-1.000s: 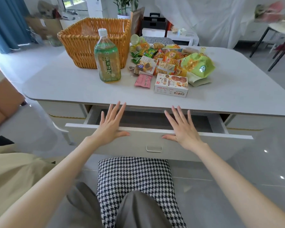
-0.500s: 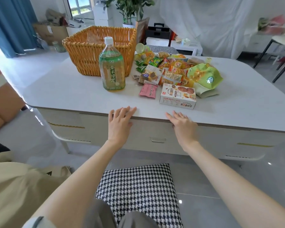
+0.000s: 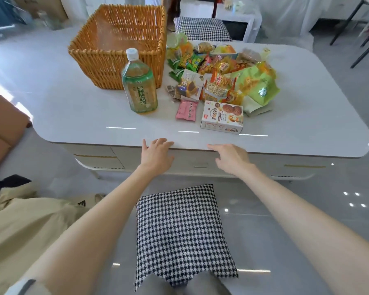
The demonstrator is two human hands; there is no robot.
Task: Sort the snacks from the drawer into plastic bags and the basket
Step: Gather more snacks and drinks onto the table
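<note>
A heap of snack packets (image 3: 222, 69) lies on the white table (image 3: 83, 111), right of an orange wicker basket (image 3: 117, 47). A white biscuit box (image 3: 222, 119) and a pink packet (image 3: 186, 110) lie nearest me. In front of the basket stands a green tea bottle (image 3: 140, 86). The drawer (image 3: 200, 165) under the tabletop is closed. My left hand (image 3: 156, 154) and my right hand (image 3: 230, 158) hover at the table's front edge over the drawer front, fingers relaxed, holding nothing.
A houndstooth cushion (image 3: 179, 228) lies on the floor between me and the table, and another (image 3: 200, 28) sits behind it. A beige garment (image 3: 19, 226) lies at my left. Chair legs (image 3: 362, 39) stand at the far right.
The drawer was open a second ago and both hands pushed it closed. Since then the view has risen and my hands have loosened at the table edge.
</note>
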